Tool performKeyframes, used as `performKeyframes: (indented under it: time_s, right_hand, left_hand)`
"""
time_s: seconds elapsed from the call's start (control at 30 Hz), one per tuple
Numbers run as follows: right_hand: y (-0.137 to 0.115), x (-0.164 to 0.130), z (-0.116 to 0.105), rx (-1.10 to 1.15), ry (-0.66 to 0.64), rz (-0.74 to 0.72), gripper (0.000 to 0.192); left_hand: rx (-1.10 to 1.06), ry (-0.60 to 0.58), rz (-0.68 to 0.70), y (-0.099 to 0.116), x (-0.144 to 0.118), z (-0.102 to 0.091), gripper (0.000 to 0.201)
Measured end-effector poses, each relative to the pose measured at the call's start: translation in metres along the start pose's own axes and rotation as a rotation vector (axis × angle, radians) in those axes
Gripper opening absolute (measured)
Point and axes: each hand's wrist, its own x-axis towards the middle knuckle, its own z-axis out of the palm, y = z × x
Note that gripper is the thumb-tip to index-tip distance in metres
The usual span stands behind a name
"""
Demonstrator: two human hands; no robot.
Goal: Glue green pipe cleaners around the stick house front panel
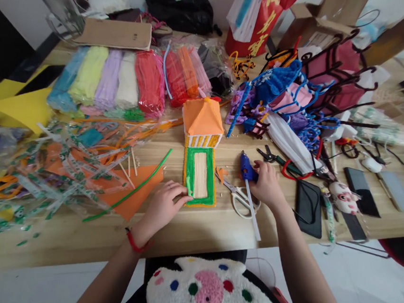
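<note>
Wooden table point(202, 227) strewn with craft stuff. Along the far side, bagged pipe cleaners point(127, 80) in many colours. At centre, flat on the table, a craft house point(202, 156) with orange roof and green frame. Left hand point(166, 205) loosely curled, fingertips touching the house's lower left corner. Right hand point(267, 185) gripping a blue glue gun point(247, 171), just right of the house. Scissors point(240, 198) lying between house and gun. 1 green pipe cleaner point(130, 191) left of the hand.
</note>
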Motion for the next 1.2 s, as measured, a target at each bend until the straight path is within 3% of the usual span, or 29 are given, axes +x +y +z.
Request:
performKeyframes:
  time_s: [0.13, 0.23, 0.33, 0.4, 0.5, 0.6, 0.73, 0.93, 1.2]
  right_hand:
    - [0.008, 0.0, -0.008, -0.067, -0.113, 0.027, 0.061]
    - [0.003, -0.001, -0.026, -0.033, -0.119, 0.008, 0.063]
    - [-0.027, -0.006, -0.044, 0.197, -0.037, -0.049, 0.049]
    - [-0.057, -0.013, -0.048, 0.448, -0.13, -0.111, 0.045]
    - [-0.1, -0.024, -0.038, 0.727, -0.301, -0.155, 0.033]
    - [-0.123, -0.029, -0.023, 0.839, -0.241, -0.064, 0.022]
    - [-0.127, -0.03, -0.013, 0.871, -0.229, -0.032, 0.017]
    - [-0.118, -0.032, -0.012, 0.819, -0.212, 0.104, 0.019]
    - [-0.117, -0.031, -0.011, 0.671, -0.147, 0.121, 0.017]
  left_hand:
    - [-0.005, -0.024, -0.008, -0.001, -0.001, -0.003, 0.012]
    - [0.005, -0.029, 0.021, 0.003, 0.001, -0.003, 0.013]
    - [-0.007, -0.026, 0.056, 0.006, 0.004, 0.001, 0.014]
    - [-0.037, -0.025, 0.069, 0.006, 0.005, 0.004, 0.014]
    - [-0.066, -0.034, 0.08, 0.005, 0.007, 0.007, 0.015]
    - [-0.057, -0.08, 0.098, 0.004, 0.008, 0.003, 0.015]
    - [-0.104, -0.146, 0.074, 0.0, 0.011, -0.004, 0.017]
    - [-0.167, -0.005, -0.219, -0.009, 0.019, 0.003, 0.011]
    - [-0.04, -0.04, -0.295, -0.011, 0.03, 0.011, 0.022]
